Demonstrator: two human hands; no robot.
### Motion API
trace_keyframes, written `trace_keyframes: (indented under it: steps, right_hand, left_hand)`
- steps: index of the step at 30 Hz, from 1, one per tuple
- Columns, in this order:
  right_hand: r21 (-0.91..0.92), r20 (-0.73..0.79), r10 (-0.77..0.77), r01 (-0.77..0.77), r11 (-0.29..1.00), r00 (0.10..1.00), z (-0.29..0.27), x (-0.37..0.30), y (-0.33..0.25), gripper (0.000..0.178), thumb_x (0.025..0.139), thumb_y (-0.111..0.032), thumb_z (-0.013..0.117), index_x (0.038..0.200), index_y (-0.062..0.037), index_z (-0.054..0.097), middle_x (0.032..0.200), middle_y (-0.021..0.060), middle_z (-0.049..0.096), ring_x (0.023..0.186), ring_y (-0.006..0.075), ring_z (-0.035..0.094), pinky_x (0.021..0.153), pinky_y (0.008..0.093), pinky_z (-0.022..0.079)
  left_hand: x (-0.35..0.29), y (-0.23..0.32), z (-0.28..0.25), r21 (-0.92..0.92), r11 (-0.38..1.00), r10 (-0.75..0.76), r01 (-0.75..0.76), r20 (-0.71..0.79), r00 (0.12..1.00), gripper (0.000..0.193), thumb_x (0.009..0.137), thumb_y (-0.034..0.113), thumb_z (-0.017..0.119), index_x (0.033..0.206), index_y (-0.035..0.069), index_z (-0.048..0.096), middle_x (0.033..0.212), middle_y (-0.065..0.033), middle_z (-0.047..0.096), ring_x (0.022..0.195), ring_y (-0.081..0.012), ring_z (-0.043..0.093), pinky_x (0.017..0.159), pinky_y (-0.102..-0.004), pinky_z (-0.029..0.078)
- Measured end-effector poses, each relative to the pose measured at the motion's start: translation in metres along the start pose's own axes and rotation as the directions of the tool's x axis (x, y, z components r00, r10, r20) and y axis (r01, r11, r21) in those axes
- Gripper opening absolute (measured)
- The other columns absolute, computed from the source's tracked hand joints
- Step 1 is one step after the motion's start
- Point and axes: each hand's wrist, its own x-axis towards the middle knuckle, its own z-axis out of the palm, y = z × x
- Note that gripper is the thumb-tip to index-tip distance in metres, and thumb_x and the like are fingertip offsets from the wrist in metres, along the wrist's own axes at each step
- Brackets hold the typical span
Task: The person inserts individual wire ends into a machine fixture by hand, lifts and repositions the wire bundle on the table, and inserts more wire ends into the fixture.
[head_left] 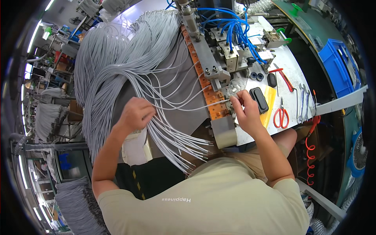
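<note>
Where right fingers (235, 103) pinch, grey cable (207, 105), end at tips

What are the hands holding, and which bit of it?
The right hand pinches one thin grey cable close to its end. The left hand is curled by the cables; I can't tell if it holds any.

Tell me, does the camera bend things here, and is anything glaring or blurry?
In the head view, yes: strip lights bow along the left rim, and the corners go black; also in the head view, pale glare shows behind the gray cables, the far-left background looks soft, and the right hand and red-handled scissors read clearly.
</note>
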Motion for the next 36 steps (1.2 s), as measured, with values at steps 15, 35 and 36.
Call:
trace_keyframes:
  steps: [15,35,36]
  right_hand:
    - [0.139,-0.053,0.140,-0.132,0.982,0.989,0.019,0.008,0.014,0.020,0.098,-0.018,0.062,0.089,-0.0027,0.052,0.067,-0.0008,0.049,0.060,0.0065,0.040,0.054,0.0260,0.035]
    - [0.099,0.110,0.344,-0.355,0.930,0.932,0.009,0.025,0.001,0.020,0.094,-0.021,0.066,0.085,-0.0052,0.057,0.063,-0.0040,0.051,0.055,0.0046,0.041,0.049,0.0250,0.033]
    - [0.051,0.098,0.330,-0.336,0.941,0.939,0.008,0.025,-0.001,0.020,0.094,-0.021,0.066,0.084,-0.0049,0.058,0.063,-0.0034,0.052,0.055,0.0049,0.042,0.049,0.0252,0.033]
  left_hand:
    - [0.060,0.087,0.007,-0.313,0.938,0.238,-0.147,0.274,0.932,0.030,0.072,0.014,0.078,0.101,0.009,0.071,0.089,-0.0047,0.063,0.084,-0.0243,0.062,0.064,-0.0362,0.050]
    - [0.106,0.079,0.037,-0.853,0.507,0.269,0.122,0.291,0.918,0.016,0.084,0.007,0.075,0.098,0.002,0.074,0.088,-0.0105,0.072,0.077,-0.0222,0.069,0.068,-0.0316,0.053]
    - [0.106,0.079,0.040,-0.854,0.505,0.267,0.123,0.290,0.919,0.016,0.084,0.007,0.075,0.098,0.002,0.074,0.088,-0.0105,0.072,0.077,-0.0222,0.069,0.068,-0.0316,0.053]
